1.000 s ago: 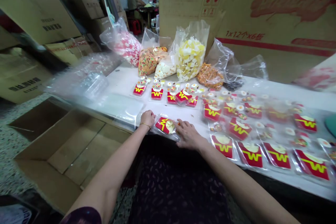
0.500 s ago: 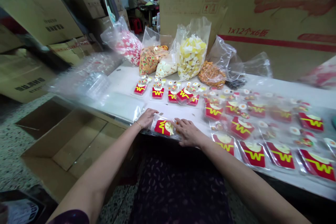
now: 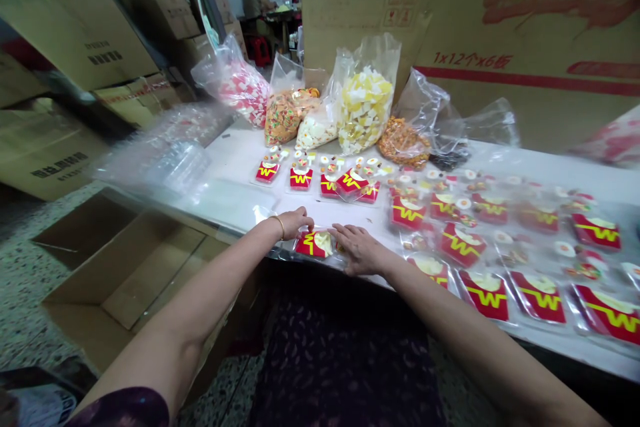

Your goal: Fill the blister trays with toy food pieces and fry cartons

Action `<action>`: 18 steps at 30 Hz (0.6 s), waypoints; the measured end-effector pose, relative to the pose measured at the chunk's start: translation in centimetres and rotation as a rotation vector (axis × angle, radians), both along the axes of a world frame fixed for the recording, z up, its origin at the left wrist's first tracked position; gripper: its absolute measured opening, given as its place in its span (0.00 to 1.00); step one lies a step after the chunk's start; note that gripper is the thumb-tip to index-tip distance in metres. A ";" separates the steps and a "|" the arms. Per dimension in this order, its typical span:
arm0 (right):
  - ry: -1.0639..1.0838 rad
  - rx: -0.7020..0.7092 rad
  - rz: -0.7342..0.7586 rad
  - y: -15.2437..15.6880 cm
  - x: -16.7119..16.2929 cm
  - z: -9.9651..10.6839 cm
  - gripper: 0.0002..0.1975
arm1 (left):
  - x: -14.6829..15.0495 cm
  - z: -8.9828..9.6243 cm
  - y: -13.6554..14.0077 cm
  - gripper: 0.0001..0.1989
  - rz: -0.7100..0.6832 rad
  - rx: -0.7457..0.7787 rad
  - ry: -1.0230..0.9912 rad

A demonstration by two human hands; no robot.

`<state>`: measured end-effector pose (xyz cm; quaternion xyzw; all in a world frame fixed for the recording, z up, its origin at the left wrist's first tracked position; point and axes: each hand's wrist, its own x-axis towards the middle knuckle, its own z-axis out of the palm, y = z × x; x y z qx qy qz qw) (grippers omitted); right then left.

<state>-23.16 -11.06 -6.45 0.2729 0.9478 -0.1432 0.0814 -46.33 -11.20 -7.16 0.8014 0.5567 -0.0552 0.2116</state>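
A clear plastic pack (image 3: 314, 244) with a red French-fry carton piece, marked with a yellow zigzag, lies sideways at the table's front edge between my hands. My left hand (image 3: 294, 223) is closed, its fingertips pinching at the pack's upper left edge. On the pack's right end rests my right hand (image 3: 359, 250), fingers stretched out and lying over the plastic. It hides the small pieces in that end. Just beyond, similar packs (image 3: 301, 177) stand in a row. More filled packs (image 3: 483, 293) spread across the table to the right, some overlapping.
Bags of small pieces, among them a yellow-and-white bag (image 3: 367, 107) and a pink-and-white bag (image 3: 245, 97), line the back. Plastic sheets (image 3: 175, 160) lie at left. An open carton (image 3: 115, 293) stands below. A large carton (image 3: 465, 33) walls the back; a person (image 3: 254, 3) sits far off.
My left hand has moved right, from beside the pack onto its upper left edge, and its fingers have closed there. My right hand stays nearly where it was.
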 end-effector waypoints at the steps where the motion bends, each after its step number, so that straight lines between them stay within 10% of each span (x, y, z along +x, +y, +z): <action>1: 0.000 0.001 0.003 0.1 0.0 -0.2 0.47 | 0.1 0.1 0.1 0.12 -0.012 -0.006 0.028; 7: 0.090 0.002 0.000 0.4 0.0 -1.0 0.50 | -0.1 0.2 0.2 0.05 -0.039 0.030 0.063; 13: 0.311 0.128 -0.001 -0.8 -2.5 -1.0 0.16 | -0.9 -0.4 -0.3 0.07 -0.004 0.087 -0.036; 18: 0.284 0.184 -0.012 -1.9 -5.2 -2.0 0.11 | -0.2 -0.6 -0.6 0.07 -0.019 0.120 -0.231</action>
